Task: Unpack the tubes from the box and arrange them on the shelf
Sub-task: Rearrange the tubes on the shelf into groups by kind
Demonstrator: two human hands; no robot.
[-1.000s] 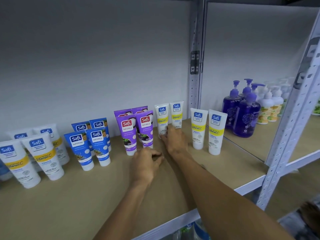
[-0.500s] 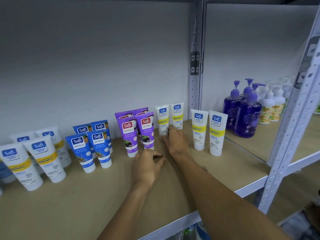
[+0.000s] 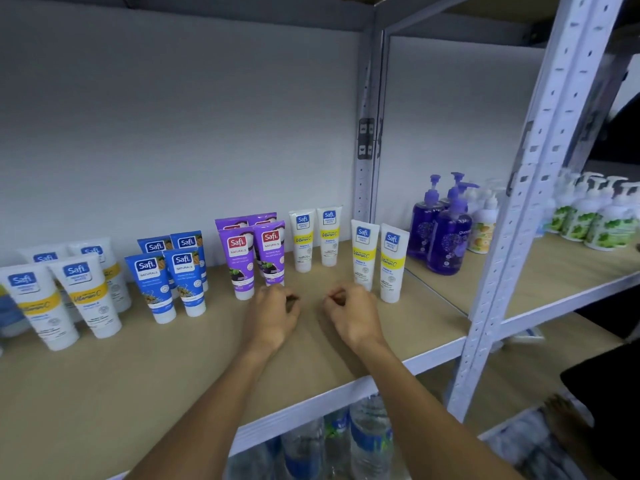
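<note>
left hand (image 3: 273,318): fingers curled in, holds nothing, just in front of purple plastic tubes (image 3: 242,258)
right hand (image 3: 353,317): fingers curled in, empty, just left of near pair of white yellow-banded plastic tubes (image 3: 363,258)
tubes: all upright, caps down, on beige wooden shelf board (image 3: 138,382); blue plastic tubes (image 3: 152,285) left of purple
right bay: purple pump bottles (image 3: 446,237)

A plain grey wall (image 3: 173,116) stands behind the wooden shelf (image 3: 104,393). A pale metal post (image 3: 517,237) with holes holds the boards up.
</note>
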